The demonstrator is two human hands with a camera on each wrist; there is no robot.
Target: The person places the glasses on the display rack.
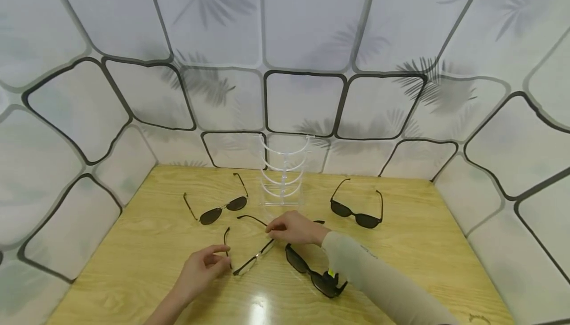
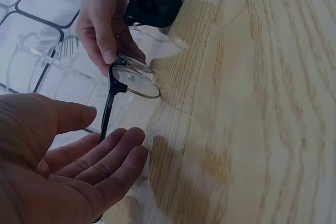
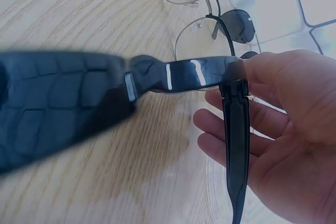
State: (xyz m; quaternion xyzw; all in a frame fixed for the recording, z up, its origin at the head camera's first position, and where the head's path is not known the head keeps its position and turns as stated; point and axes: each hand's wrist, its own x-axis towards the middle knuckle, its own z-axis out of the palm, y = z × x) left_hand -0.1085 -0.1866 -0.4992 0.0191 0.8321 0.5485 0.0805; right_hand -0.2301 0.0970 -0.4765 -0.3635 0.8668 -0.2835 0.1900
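Clear half-rim eyeglasses (image 1: 256, 257) with a dark brow line stand between both hands above the wooden table. My right hand (image 1: 296, 228) pinches their far corner; in the left wrist view its thumb (image 2: 108, 55) lies against that corner. My left hand (image 1: 205, 268) is at the near temple arm (image 2: 106, 116), thumb and fingers apart; the arm's end is hidden behind the fingers. Black sunglasses (image 1: 307, 270) lie under the right forearm. In the right wrist view, the black sunglasses (image 3: 63, 98) loom in front and cover the right thumb's tip.
A clear tiered display rack (image 1: 283, 179) stands at the table's back centre. Thin-framed sunglasses (image 1: 223, 208) lie to its left, and black sunglasses (image 1: 355, 214) to its right. Patterned cloth walls (image 1: 307, 102) enclose the table (image 1: 133, 246) at the back and sides.
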